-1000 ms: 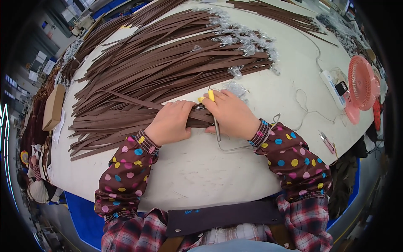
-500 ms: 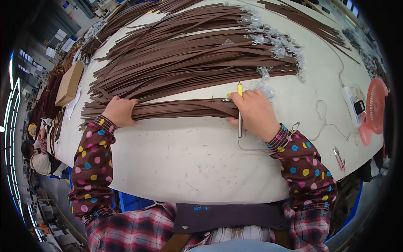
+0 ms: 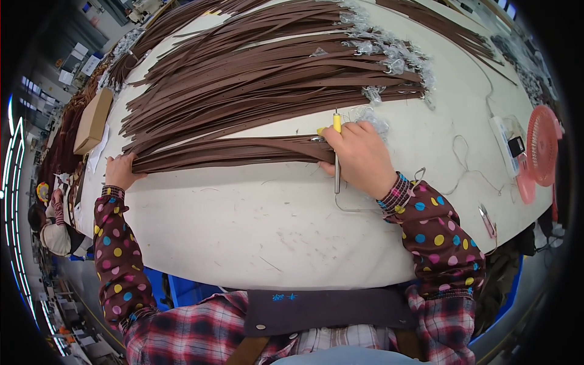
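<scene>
A bundle of narrow brown straps point(image 3: 231, 151) lies crosswise in front of me, with both hands on it. At its left end my left hand point(image 3: 123, 171) is closed round the straps. My right hand point(image 3: 363, 159) grips the right end, its fingers partly hiding the strap ends. That same hand also holds a slim pen-like tool point(image 3: 337, 173) upright, with a metal shaft, a yellow collar and a thin tip pointing away from me. From its lower end a thin cord runs toward my right wrist.
Beyond the bundle lie large piles of brown straps point(image 3: 261, 85), their right ends in clear plastic wrap point(image 3: 398, 61). A cardboard box point(image 3: 93, 121) stands at left. To the right are a power strip point(image 3: 504, 146), a pink fan point(image 3: 543, 146) and small snips point(image 3: 486, 220). Another person point(image 3: 55, 237) sits far left.
My left hand has slid leftward along the bundle to its left end. The right hand still holds the bundle and the tool, slightly further left in the picture.
</scene>
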`<action>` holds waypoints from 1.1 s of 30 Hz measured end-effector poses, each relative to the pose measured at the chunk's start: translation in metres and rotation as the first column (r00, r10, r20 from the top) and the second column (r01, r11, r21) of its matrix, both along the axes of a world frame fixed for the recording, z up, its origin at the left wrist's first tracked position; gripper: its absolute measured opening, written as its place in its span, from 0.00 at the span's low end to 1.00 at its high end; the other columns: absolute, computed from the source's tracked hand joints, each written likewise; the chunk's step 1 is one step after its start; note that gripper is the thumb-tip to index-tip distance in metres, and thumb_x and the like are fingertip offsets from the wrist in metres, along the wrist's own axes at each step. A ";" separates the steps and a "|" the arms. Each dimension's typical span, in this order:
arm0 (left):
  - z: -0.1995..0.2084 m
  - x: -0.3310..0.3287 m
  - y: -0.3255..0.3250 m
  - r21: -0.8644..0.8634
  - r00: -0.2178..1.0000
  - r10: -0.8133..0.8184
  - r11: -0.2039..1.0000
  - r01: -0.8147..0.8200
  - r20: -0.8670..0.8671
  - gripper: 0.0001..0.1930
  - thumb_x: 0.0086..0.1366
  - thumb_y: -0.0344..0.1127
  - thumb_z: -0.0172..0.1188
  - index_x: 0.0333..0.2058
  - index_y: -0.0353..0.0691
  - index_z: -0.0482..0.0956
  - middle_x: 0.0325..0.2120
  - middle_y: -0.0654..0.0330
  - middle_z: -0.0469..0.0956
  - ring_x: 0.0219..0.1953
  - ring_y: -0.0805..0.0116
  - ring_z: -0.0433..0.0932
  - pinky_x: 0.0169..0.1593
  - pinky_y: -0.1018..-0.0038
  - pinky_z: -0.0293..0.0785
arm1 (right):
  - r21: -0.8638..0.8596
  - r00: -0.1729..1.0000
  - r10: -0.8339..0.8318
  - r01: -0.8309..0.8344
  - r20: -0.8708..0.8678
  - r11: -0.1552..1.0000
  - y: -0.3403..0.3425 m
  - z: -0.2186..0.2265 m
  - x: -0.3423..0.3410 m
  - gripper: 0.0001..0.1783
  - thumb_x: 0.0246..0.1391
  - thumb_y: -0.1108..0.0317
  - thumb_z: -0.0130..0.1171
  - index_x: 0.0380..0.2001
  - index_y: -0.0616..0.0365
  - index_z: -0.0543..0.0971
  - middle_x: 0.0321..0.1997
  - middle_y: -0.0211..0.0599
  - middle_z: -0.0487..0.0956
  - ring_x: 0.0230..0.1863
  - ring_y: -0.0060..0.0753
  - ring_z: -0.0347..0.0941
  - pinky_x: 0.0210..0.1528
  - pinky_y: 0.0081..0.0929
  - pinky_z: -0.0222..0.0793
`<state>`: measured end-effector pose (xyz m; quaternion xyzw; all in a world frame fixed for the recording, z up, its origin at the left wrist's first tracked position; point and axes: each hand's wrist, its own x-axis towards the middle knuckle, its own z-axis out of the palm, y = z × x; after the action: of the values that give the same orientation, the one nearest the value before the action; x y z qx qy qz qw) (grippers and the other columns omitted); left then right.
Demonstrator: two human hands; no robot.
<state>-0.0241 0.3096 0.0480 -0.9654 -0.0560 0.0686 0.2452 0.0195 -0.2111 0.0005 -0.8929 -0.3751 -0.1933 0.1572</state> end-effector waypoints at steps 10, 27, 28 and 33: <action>-0.043 -0.017 0.052 0.076 0.945 0.126 0.985 -0.155 0.302 0.25 0.52 0.35 0.62 0.51 0.51 0.68 0.52 0.65 0.69 0.51 0.62 0.71 0.49 0.59 0.65 | 0.004 0.994 0.109 -0.109 0.012 0.994 -0.016 0.011 -0.007 0.33 0.33 0.53 0.71 0.43 0.52 0.70 0.43 0.35 0.75 0.53 0.38 0.68 0.58 0.43 0.56; -0.067 0.012 0.105 0.126 0.801 0.502 0.817 -0.563 0.326 0.16 0.64 0.33 0.45 0.51 0.52 0.66 0.53 0.62 0.67 0.51 0.58 0.72 0.45 0.57 0.73 | 0.260 0.960 0.221 -0.173 -0.169 0.950 -0.035 -0.015 -0.016 0.35 0.33 0.56 0.72 0.46 0.55 0.70 0.62 0.41 0.65 0.65 0.49 0.56 0.62 0.43 0.54; -0.059 0.011 0.107 0.165 0.784 0.575 0.771 -0.615 0.235 0.15 0.64 0.33 0.45 0.50 0.50 0.67 0.53 0.60 0.67 0.50 0.57 0.73 0.45 0.57 0.73 | 0.265 0.960 0.225 -0.176 -0.165 0.948 -0.033 -0.014 -0.015 0.35 0.33 0.56 0.72 0.46 0.55 0.70 0.62 0.41 0.65 0.65 0.49 0.56 0.62 0.43 0.54; -0.013 0.001 -0.060 -0.164 0.825 -0.173 0.938 0.304 0.538 0.15 0.62 0.25 0.49 0.48 0.44 0.72 0.42 0.57 0.75 0.44 0.60 0.75 0.44 0.65 0.72 | 0.172 0.982 0.121 -0.096 -0.142 0.980 -0.044 -0.002 -0.021 0.37 0.31 0.54 0.72 0.46 0.54 0.70 0.61 0.39 0.67 0.62 0.47 0.60 0.58 0.37 0.58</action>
<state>-0.0234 0.2493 0.0350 -0.9700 0.0110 -0.2177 0.1078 -0.0014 -0.2546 -0.0012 -0.8671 -0.3930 -0.1462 0.2690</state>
